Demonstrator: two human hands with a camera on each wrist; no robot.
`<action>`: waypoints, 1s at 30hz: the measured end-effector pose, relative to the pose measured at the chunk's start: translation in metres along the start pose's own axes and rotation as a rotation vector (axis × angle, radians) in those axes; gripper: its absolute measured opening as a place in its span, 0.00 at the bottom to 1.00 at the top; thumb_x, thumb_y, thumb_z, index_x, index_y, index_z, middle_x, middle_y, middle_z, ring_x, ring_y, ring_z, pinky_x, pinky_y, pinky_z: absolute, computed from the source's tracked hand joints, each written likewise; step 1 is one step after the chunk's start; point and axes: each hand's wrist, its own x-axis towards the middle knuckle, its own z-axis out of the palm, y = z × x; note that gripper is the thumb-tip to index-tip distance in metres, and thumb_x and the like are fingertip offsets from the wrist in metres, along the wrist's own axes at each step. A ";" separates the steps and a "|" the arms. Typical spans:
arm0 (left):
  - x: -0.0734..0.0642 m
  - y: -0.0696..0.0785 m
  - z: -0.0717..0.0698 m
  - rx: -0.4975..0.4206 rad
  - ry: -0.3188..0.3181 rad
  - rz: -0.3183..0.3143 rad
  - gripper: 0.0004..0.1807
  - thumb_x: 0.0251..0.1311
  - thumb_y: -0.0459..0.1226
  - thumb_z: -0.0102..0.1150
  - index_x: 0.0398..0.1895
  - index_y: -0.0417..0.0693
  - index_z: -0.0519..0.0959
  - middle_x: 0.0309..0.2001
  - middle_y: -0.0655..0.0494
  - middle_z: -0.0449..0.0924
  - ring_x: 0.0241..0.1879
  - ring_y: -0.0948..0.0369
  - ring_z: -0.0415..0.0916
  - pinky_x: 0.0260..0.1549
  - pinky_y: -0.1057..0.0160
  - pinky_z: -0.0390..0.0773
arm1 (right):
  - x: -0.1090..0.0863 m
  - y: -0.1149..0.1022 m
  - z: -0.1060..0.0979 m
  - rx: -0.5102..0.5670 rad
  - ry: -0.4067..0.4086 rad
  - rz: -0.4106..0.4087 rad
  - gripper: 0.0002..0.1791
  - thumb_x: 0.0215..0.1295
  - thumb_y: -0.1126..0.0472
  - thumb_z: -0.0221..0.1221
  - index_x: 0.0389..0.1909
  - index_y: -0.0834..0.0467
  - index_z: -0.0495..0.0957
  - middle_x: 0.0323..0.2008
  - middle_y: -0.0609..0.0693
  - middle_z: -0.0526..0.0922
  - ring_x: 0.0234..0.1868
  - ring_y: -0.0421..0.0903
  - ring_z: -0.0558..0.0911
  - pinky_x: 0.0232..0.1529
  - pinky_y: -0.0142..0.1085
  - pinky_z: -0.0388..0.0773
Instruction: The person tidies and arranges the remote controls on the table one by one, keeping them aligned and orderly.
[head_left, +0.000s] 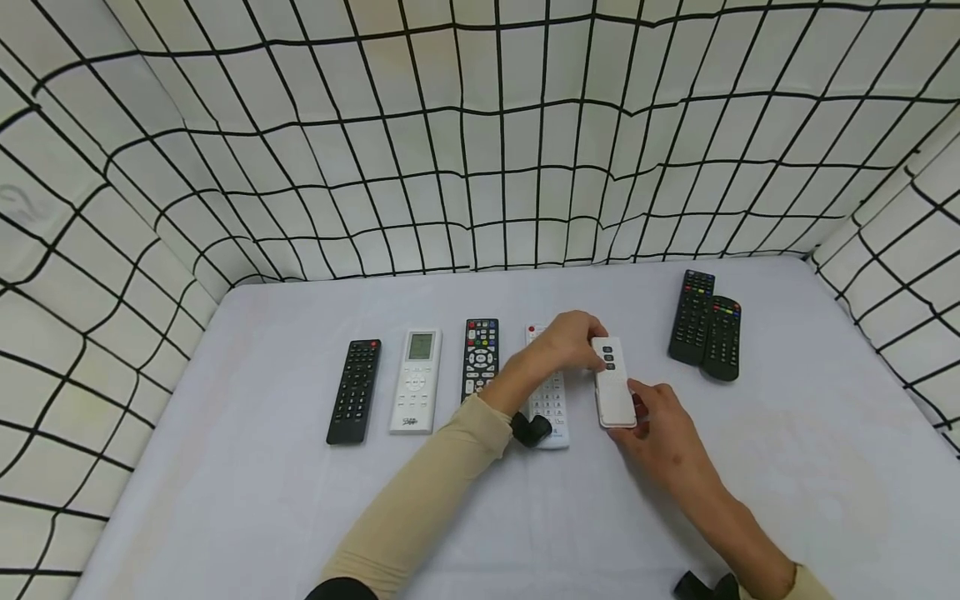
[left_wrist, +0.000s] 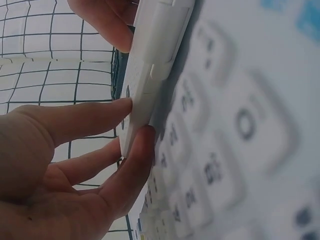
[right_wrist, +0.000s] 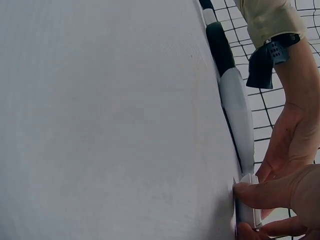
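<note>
A small white remote control [head_left: 615,396] with a few dark buttons near its top is held between both hands, close over the white cloth. My left hand [head_left: 572,342] pinches its upper end, thumb on the button face and fingers around the far edge; in the left wrist view the thumb and a finger [left_wrist: 142,145] press opposite sides. At the lower end, my right hand [head_left: 667,429] grips the remote by its right side and bottom edge. Under my left wrist lies a larger white remote with many keys [head_left: 551,408], partly covered by the hand and wrist strap.
Left of the hands lie a black remote with coloured keys [head_left: 481,346], a white remote with a small screen [head_left: 416,383] and a black remote [head_left: 354,392]. Two black remotes [head_left: 692,321] overlap at the right. Black netting [head_left: 465,175] over white walls encloses the cloth-covered table [head_left: 247,467].
</note>
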 end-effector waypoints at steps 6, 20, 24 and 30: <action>0.000 0.002 0.005 0.031 0.006 -0.011 0.29 0.61 0.34 0.72 0.66 0.40 0.79 0.59 0.47 0.84 0.54 0.57 0.81 0.54 0.66 0.80 | -0.004 -0.002 0.002 -0.029 0.007 -0.001 0.39 0.59 0.66 0.74 0.69 0.73 0.69 0.51 0.66 0.77 0.41 0.50 0.79 0.41 0.37 0.82; -0.004 0.004 0.005 0.052 -0.001 -0.020 0.29 0.63 0.34 0.70 0.68 0.41 0.78 0.63 0.47 0.82 0.59 0.55 0.80 0.59 0.64 0.80 | -0.005 -0.001 0.003 -0.046 0.030 -0.022 0.39 0.59 0.64 0.75 0.69 0.72 0.70 0.50 0.63 0.78 0.40 0.49 0.78 0.39 0.35 0.80; -0.004 0.004 0.006 0.050 -0.004 -0.021 0.29 0.64 0.34 0.70 0.68 0.41 0.77 0.64 0.47 0.82 0.60 0.55 0.79 0.61 0.64 0.79 | -0.007 0.000 0.003 -0.045 0.032 -0.033 0.38 0.59 0.65 0.74 0.68 0.71 0.70 0.49 0.63 0.78 0.40 0.48 0.77 0.37 0.32 0.77; -0.003 0.005 0.007 0.063 -0.001 -0.025 0.29 0.64 0.34 0.70 0.69 0.41 0.77 0.65 0.48 0.82 0.62 0.56 0.79 0.62 0.65 0.79 | -0.006 0.002 -0.001 -0.030 -0.006 -0.039 0.39 0.61 0.62 0.74 0.69 0.70 0.67 0.51 0.62 0.77 0.43 0.49 0.78 0.40 0.34 0.79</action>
